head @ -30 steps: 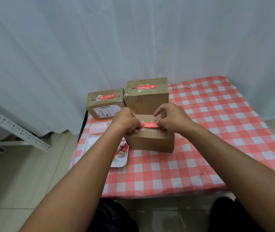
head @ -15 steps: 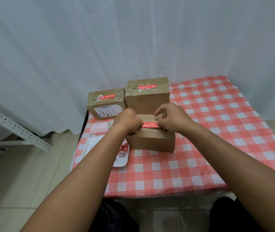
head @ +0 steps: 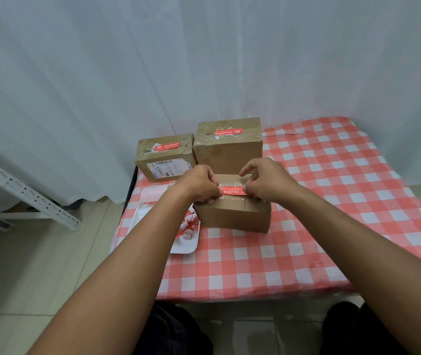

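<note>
A brown cardboard box (head: 235, 216) sits on the red-and-white checked table (head: 306, 226), nearest to me. Across its taped top lies a red sticker strip (head: 232, 190). My left hand (head: 200, 184) pinches the strip's left end with curled fingers. My right hand (head: 263, 179) pinches the right end between thumb and forefinger, its other fingers arched above the box. The strip's ends are hidden under my fingertips.
Two more taped boxes stand behind, a lower one (head: 166, 156) with a shipping label and a taller one (head: 228, 144). A white tray (head: 186, 245) at the table's left edge holds several curled red-and-white sticker scraps and a pink pad (head: 153, 193). A white metal rack (head: 12, 188) stands left.
Both hands stay on the red strip on the front box. The right fingers have lifted and spread a little.
</note>
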